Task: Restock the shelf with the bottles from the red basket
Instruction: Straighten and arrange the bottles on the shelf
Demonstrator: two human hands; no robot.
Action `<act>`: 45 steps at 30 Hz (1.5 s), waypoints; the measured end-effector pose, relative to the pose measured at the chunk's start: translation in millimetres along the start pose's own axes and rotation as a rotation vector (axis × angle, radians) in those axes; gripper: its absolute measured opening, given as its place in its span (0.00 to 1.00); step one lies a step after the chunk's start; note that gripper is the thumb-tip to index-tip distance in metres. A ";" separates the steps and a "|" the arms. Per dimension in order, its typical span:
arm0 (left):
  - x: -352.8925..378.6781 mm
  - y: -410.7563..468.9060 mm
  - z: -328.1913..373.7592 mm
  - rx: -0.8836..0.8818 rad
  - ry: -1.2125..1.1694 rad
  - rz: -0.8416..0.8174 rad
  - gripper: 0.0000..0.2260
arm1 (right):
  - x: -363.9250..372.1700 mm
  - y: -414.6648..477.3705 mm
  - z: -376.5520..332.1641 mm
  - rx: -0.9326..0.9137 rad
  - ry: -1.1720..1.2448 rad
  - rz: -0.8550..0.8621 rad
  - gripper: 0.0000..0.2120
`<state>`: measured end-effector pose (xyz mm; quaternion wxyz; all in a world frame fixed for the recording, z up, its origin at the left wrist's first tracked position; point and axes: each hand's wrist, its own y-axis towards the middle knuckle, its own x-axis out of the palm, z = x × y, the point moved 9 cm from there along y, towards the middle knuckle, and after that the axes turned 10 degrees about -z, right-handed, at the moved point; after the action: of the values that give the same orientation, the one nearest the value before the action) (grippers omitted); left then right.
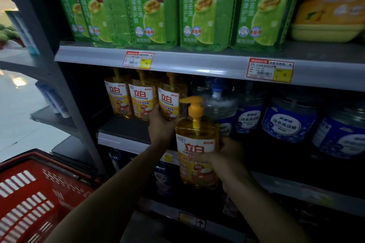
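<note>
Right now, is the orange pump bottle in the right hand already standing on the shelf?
No: the right hand holds the orange pump bottle in mid-air in front of the shelf, its base hanging below the shelf board.

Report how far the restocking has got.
Done: three yellow bottles stand on the shelf, the left hand gripping the rightmost bottle. In hand: the right hand holds a fourth bottle. Left: shelving it; the red basket shows no bottles where visible.
</note>
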<state>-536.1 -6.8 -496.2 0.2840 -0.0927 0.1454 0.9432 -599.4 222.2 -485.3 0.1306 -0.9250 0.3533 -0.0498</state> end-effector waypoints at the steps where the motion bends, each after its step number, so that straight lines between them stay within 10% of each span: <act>1: 0.0 0.5 -2.3 -0.015 -0.011 -0.004 0.55 | -0.2 0.2 -0.1 0.003 -0.004 0.001 0.25; 26: 1.6 3.6 -4.0 -0.048 0.230 0.217 0.41 | -8.7 -0.7 7.9 0.030 -0.043 -0.001 0.27; 45: -34.5 -15.8 13.7 -0.114 0.026 -0.086 0.31 | 12.1 -2.7 9.0 -0.026 -0.093 -0.016 0.26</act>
<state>-500.1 -7.2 -477.9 0.3168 -0.1269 0.0911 0.9355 -587.0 217.9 -493.2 0.1343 -0.9307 0.3403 -0.0032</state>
